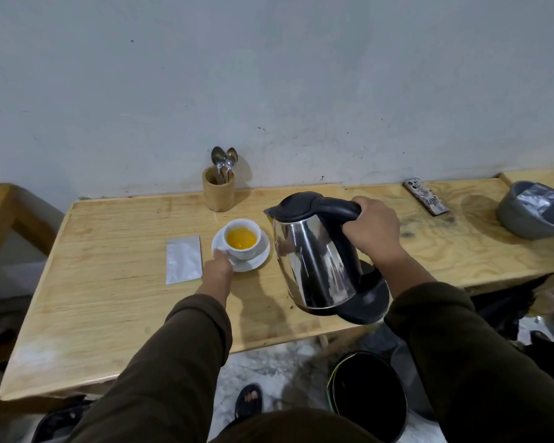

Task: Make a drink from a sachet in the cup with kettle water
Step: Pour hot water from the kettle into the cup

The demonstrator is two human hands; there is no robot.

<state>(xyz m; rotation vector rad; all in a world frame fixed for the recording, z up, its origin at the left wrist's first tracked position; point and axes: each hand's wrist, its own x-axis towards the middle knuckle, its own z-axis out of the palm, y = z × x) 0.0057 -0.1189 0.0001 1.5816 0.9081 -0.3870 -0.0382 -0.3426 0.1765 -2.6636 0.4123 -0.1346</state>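
Steel kettle: right of the cup, tilted above its base, right hand closed round the handle.
Cup: on its saucer, holding orange liquid; left hand pinches the saucer rim.
Sachet: left of cup, seemingly emptied.
Left: stirring; spoons behind cup.
Tabletop: pale wood, grey wall.
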